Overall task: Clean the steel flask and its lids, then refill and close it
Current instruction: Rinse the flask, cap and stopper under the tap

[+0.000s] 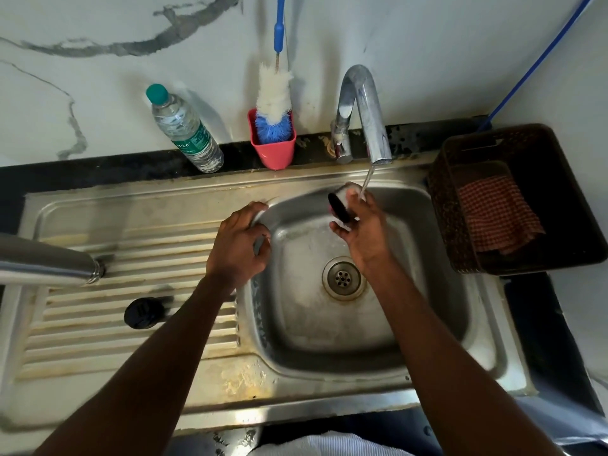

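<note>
A: What fills most of the view?
B: A stainless steel sink (427, 340) with a ribbed drainboard (131, 291) on its left, set into a dark counter. The drain (343, 278) sits in the middle of the bowl.

A: And on the right?
B: A dark brown basket (447, 205) stands just beside the bowl, with a red checked cloth (496, 215) lying inside it.

A: Where is the flask?
B: The steel flask (42, 261) lies on its side at the left edge, its open mouth over the drainboard. A black lid (142, 311) rests on the ribs nearer the person, apart from the flask.

A: The tap?
B: The chrome tap (365, 110) runs, a thin stream falling onto the right hand (365, 232). That hand grips a second lid (340, 205), black inside and pale outside, tilted over the bowl under the water.

A: The other hand?
B: The left hand (238, 248) is at the bowl's left rim, fingers curled. Something steel shows under them, but I cannot tell whether it is held.

A: Anything behind?
B: A plastic water bottle (184, 126) with a green cap leans against the marble wall, and a bottle brush (274, 103) stands in a pink cup (273, 153) between bottle and tap.
</note>
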Demonstrator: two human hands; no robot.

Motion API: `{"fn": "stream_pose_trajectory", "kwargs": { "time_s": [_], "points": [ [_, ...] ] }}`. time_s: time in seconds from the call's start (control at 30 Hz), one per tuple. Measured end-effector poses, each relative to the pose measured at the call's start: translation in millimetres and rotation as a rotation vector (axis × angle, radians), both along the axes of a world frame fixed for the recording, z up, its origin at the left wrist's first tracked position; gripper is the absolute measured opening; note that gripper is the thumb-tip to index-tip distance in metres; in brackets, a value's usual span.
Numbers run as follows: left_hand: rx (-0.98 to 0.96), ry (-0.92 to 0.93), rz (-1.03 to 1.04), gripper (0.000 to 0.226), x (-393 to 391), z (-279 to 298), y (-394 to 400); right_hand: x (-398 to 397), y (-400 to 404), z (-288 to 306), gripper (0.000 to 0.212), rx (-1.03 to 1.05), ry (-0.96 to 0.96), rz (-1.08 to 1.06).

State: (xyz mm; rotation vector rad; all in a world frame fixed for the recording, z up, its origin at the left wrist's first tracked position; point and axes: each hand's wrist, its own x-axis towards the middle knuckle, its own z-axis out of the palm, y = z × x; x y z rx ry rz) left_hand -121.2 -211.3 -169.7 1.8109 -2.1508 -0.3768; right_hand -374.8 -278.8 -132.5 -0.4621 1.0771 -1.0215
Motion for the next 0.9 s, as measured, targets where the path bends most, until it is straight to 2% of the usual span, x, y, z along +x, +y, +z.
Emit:
{"fn": "stream_pose_trajectory", "kwargs": {
  "time_s": [0.03, 0.13, 0.17, 0.2, 0.27, 0.33, 0.4, 0.47, 0.57, 0.6, 0.63, 0.67, 0.77, 0.83, 0.9],
  "points": [
    [-0.001, 0.005, -0.001, 0.009, 0, 0, 0, 2, -1, 3, 0.028, -0.056, 0.085, 0.062],
    [-0.002, -0.001, 0.002, 0.009, 0, 1, -1, -8, 7, 1, 0.056, -0.362, 0.573, 0.209],
    [0.0, -0.006, 0.004, 0.008, -1, 1, 0, -15, 10, -1, 0.06, -0.415, 0.689, 0.225],
    [0.002, -0.011, 0.008, 0.009, -1, 1, 0, -19, 13, -3, 0.06, -0.44, 0.715, 0.199],
    [0.004, -0.016, 0.015, 0.009, -1, 1, 0, -21, 12, -3, 0.058, -0.405, 0.558, 0.051],
    [0.003, -0.015, 0.011, 0.009, -1, 1, 0, -13, 6, -3, 0.051, -0.234, 0.256, -0.076],
    [0.012, -0.018, 0.011, 0.009, -1, 2, 0, -5, 4, -2, 0.043, -0.05, -0.01, -0.072],
    [0.019, -0.021, 0.013, 0.009, -1, 3, 0, -6, 11, 2, 0.042, 0.072, -0.009, 0.001],
    [0.026, -0.029, 0.015, 0.009, -1, 3, 0, -16, 21, 1, 0.033, -0.006, 0.396, -0.001],
    [0.028, -0.032, 0.018, 0.009, 0, 3, 0, -18, 21, -3, 0.03, -0.056, 0.485, -0.048],
    [0.03, -0.034, 0.021, 0.01, -1, 2, 0, -19, 18, -6, 0.032, -0.051, 0.47, -0.104],
    [0.03, -0.034, 0.022, 0.01, -1, 2, 0, -18, 14, -5, 0.036, 0.018, 0.343, -0.171],
    [0.022, -0.025, 0.011, 0.011, 0, 3, 1, -5, 3, 1, 0.048, 0.256, -0.269, -0.276],
    [0.014, -0.013, 0.008, 0.01, 0, 3, 0, 1, 5, 9, 0.054, 0.282, -0.372, -0.166],
    [0.01, -0.015, 0.004, 0.011, -1, 3, 1, -1, 11, 13, 0.053, 0.278, -0.298, -0.073]
  ]
}}
